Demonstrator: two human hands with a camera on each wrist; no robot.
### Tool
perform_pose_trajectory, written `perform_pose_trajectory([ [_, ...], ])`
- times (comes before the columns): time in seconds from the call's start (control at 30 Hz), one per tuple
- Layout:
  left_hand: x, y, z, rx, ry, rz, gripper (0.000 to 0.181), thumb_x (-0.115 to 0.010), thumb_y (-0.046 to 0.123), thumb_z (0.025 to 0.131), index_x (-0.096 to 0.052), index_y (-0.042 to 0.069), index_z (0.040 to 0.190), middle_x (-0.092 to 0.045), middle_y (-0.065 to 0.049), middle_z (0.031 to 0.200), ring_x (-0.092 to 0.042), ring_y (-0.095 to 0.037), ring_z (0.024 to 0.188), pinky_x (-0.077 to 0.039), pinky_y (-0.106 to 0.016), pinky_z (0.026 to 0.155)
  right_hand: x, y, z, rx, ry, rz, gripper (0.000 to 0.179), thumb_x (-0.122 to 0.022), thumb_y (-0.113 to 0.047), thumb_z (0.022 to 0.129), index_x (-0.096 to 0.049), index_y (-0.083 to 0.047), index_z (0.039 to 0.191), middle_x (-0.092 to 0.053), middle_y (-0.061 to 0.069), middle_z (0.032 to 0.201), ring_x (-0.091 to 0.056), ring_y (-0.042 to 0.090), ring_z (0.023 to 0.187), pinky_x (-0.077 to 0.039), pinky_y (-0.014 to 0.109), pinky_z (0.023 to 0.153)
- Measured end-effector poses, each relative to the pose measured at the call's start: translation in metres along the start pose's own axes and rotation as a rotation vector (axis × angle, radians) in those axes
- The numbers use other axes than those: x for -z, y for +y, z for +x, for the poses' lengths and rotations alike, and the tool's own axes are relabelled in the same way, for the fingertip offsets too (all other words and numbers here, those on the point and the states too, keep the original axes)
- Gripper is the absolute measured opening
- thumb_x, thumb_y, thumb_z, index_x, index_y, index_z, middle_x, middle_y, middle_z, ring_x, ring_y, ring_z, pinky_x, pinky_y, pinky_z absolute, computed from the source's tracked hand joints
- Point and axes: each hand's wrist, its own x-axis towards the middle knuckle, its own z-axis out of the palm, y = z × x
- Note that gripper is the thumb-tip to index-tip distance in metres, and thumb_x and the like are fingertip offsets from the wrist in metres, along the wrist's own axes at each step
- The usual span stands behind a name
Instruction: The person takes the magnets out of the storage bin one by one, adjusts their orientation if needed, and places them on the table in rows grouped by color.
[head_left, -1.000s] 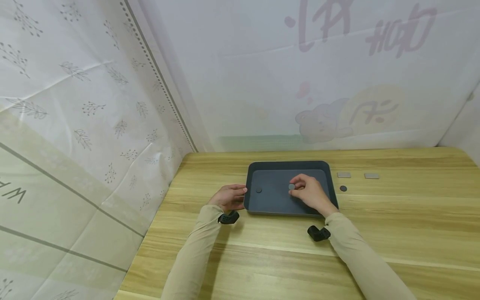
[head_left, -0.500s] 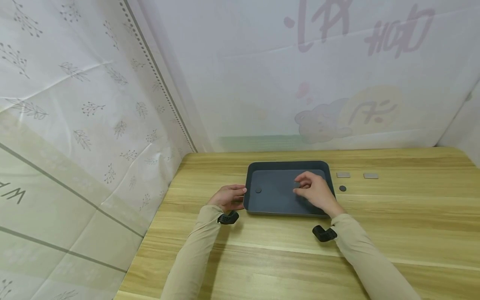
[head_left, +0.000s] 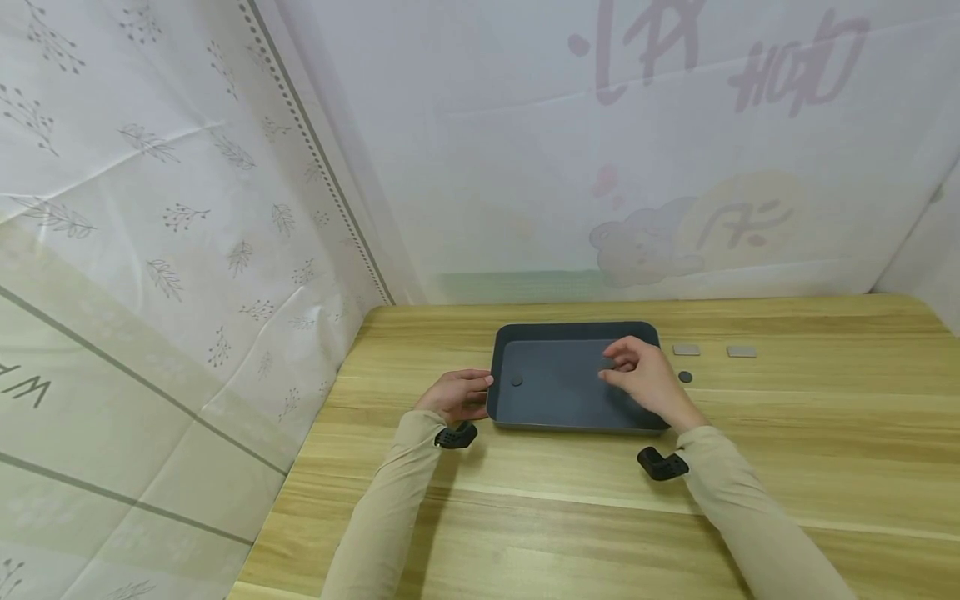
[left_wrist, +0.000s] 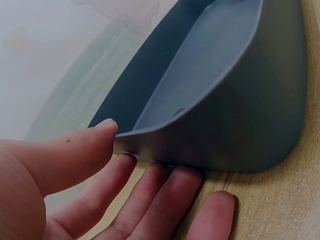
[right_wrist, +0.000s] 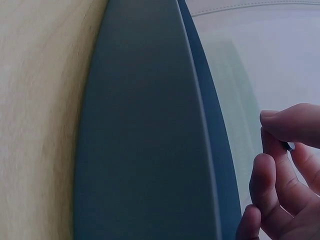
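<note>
A dark grey rectangular tray [head_left: 577,427] with raised walls lies on the wooden table. My left hand [head_left: 457,395] is at its left side; in the left wrist view the thumb [left_wrist: 95,137] is on the rim and the fingers lie against the outer wall. Over the right part of the tray is my right hand [head_left: 641,375], thumb and index finger together. Between them a small dark disc [right_wrist: 288,146] shows only as a sliver in the right wrist view; the fingers hide the rest. One dark round disc [head_left: 517,381] lies inside the tray near its left wall.
To the right of the tray, two flat grey rectangular pieces [head_left: 686,350] lie side by side on the table [head_left: 825,433], with another dark disc [head_left: 686,377] just below the nearer one. A printed curtain [head_left: 525,167] hangs behind the table's far edge.
My right hand has moved right and slightly up over the tray; the grey disc's face, plain earlier at its fingertips, is now hidden in the head view. The left hand and tray stay in place.
</note>
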Motion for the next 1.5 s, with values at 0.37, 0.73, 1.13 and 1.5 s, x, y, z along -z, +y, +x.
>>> perform_pose_trajectory([
  [0.37,0.001,0.0,0.0,0.001,-0.007,-0.018,0.037,-0.063,0.013,0.094,-0.058,0.005,0.13,-0.067,-0.008,0.099,-0.066,-0.018,0.086,-0.056,-0.032,0.069,0.015,0.003,-0.005,-0.004,0.019,-0.024,0.029,-0.069,-0.015,0.09,-0.059,-0.001,0.113,-0.066,0.016,0.104,-0.057,0.018,0.085,-0.049,0.027,0.071],
  [0.73,0.0,0.0,-0.001,0.003,0.0,-0.012,0.038,-0.063,0.014,0.094,-0.058,0.005,0.131,-0.067,-0.008,0.1,-0.065,-0.018,0.087,-0.056,-0.031,0.069,0.03,0.008,-0.011,-0.022,0.07,-0.065,0.033,-0.068,-0.022,0.092,-0.058,-0.002,0.116,-0.067,0.018,0.111,-0.056,0.017,0.087,-0.049,0.026,0.072],
  [1.13,0.001,-0.001,0.002,0.009,0.002,-0.01,0.038,-0.064,0.015,0.094,-0.058,0.005,0.131,-0.067,-0.009,0.102,-0.065,-0.019,0.088,-0.056,-0.032,0.071,0.047,0.018,-0.018,-0.033,0.124,-0.082,0.038,-0.067,-0.029,0.093,-0.058,-0.002,0.118,-0.064,0.019,0.114,-0.054,0.004,0.083,-0.049,0.021,0.069],
  [1.5,0.001,-0.002,0.002,0.0,-0.007,-0.003,0.039,-0.063,0.015,0.094,-0.057,0.004,0.132,-0.067,-0.01,0.105,-0.065,-0.019,0.089,-0.056,-0.032,0.072,0.063,0.027,-0.022,-0.038,0.189,-0.13,0.037,-0.066,-0.029,0.092,-0.06,-0.004,0.117,-0.062,0.014,0.104,-0.053,0.004,0.077,-0.048,0.023,0.063],
])
